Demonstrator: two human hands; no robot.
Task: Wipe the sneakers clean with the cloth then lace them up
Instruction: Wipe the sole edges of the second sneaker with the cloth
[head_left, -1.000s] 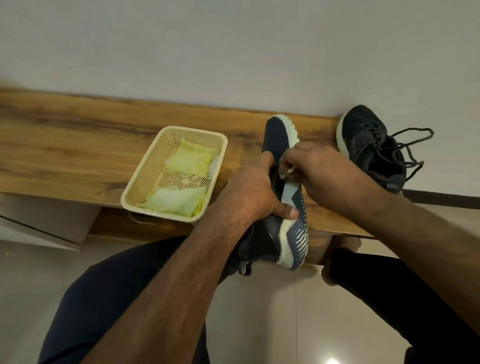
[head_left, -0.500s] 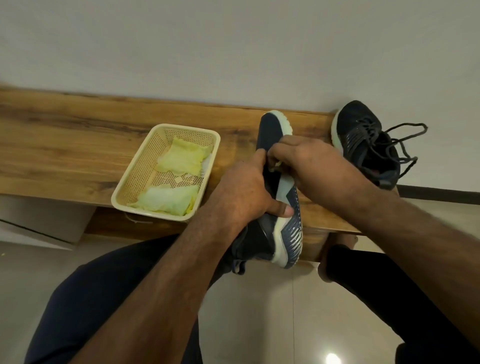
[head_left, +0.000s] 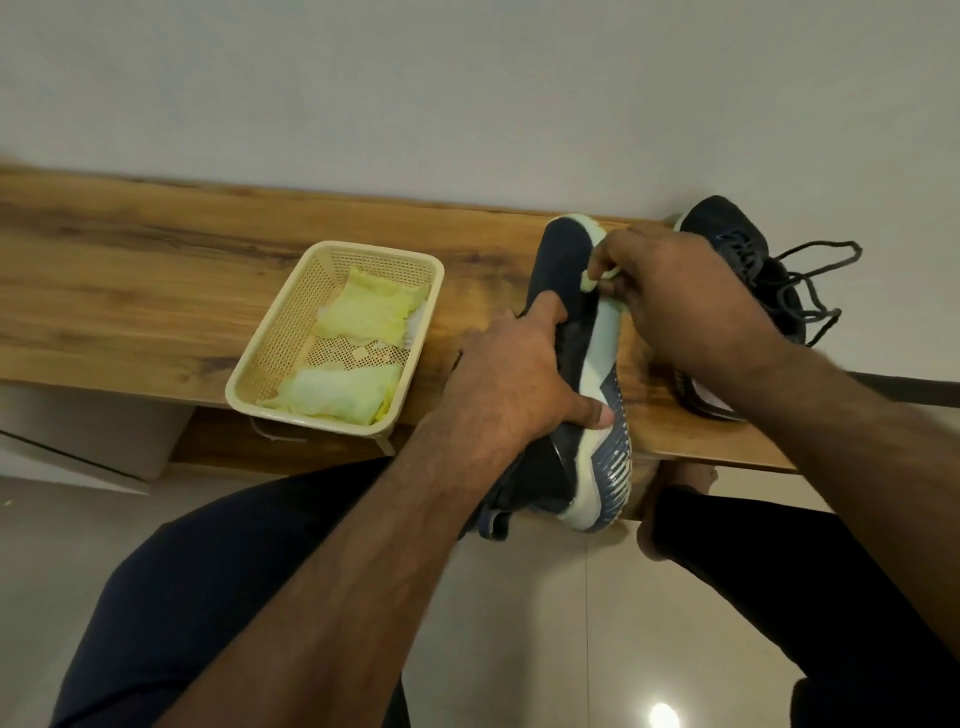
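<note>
A navy sneaker (head_left: 563, 265) with a pale sole lies on its side across the wooden bench (head_left: 156, 291), heel hanging over the front edge. My left hand (head_left: 514, 379) grips it around the middle, thumb pressed on the sole. My right hand (head_left: 670, 291) pinches a small pale yellow cloth (head_left: 589, 283) against the sole's edge near the toe. The second dark sneaker (head_left: 748, 260) sits at the bench's right end, partly behind my right hand, its laces loose.
A cream perforated basket (head_left: 270, 364) holding two folded yellow-green cloths (head_left: 363, 312) stands on the bench left of the held sneaker. A pale wall runs behind the bench. My knees and a shiny tiled floor (head_left: 519, 623) lie below.
My right hand with the cloth has slid along the sole from the middle toward the toe. My left hand keeps its grip on the sneaker.
</note>
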